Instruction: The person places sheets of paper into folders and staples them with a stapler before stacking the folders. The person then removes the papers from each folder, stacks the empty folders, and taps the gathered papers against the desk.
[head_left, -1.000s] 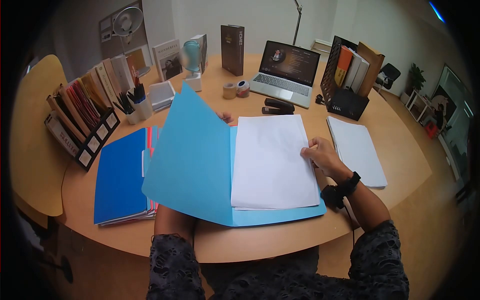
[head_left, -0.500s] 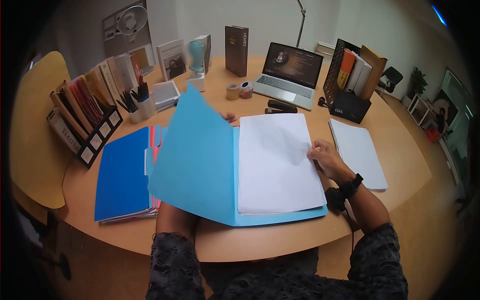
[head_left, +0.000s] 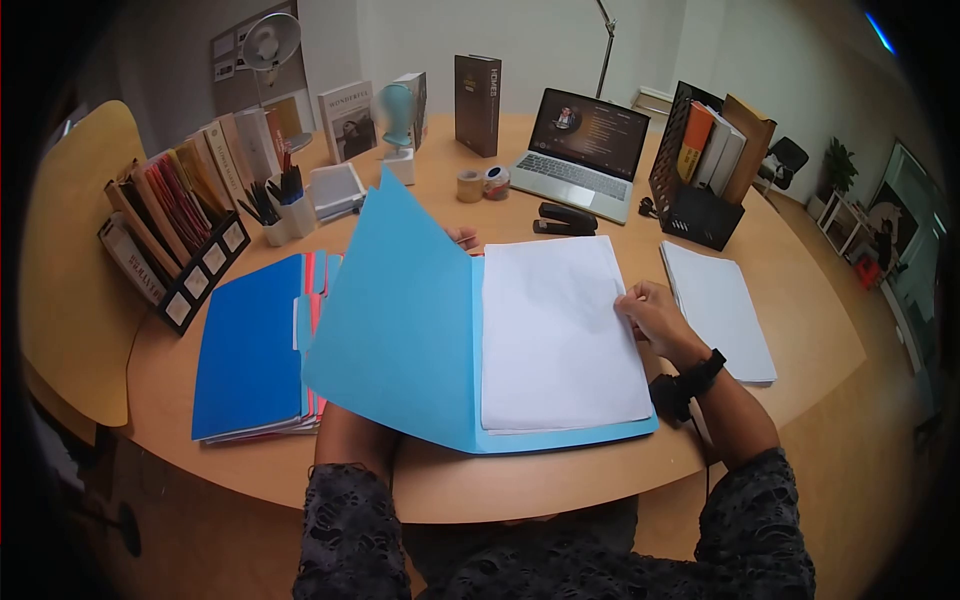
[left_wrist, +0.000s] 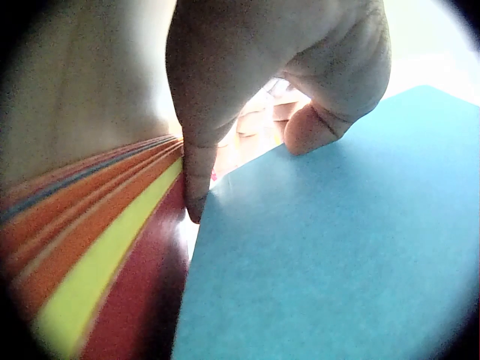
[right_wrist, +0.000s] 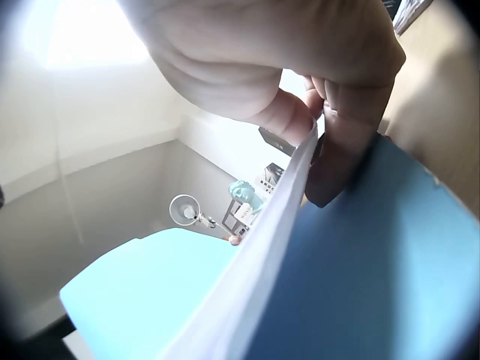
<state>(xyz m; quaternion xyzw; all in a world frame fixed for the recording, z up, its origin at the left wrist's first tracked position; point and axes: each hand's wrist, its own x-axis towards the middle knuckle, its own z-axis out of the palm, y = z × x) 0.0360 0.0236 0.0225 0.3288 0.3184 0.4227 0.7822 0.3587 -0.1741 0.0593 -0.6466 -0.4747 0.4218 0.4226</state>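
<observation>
A light blue folder [head_left: 395, 320] lies spread before me, its left cover tilted up. White paper sheets [head_left: 560, 340] rest on its right half. At the right edge of the sheets, my right hand [head_left: 655, 318] pinches them between thumb and fingers; the right wrist view shows the paper [right_wrist: 281, 217] raised off the blue folder [right_wrist: 360, 255] there. My left hand [head_left: 466, 238] is mostly hidden behind the raised cover. In the left wrist view, the thumb and fingers of this hand [left_wrist: 277, 52] grip the folder's edge [left_wrist: 337, 240], beside layered orange, yellow and red folder edges [left_wrist: 112, 255].
Left of the folder is a pile of folders with a dark blue one [head_left: 250, 345] on top. Another paper stack [head_left: 718, 312] lies to the right. Behind stand a stapler [head_left: 566, 220], tape rolls [head_left: 470, 186], a laptop [head_left: 580, 155], a pen holder [head_left: 290, 218] and file racks [head_left: 695, 210].
The sheets have shifted slightly right, and their lifted, bent right side now lies flatter. My right hand keeps its pinch. The whole head view has drifted a little.
</observation>
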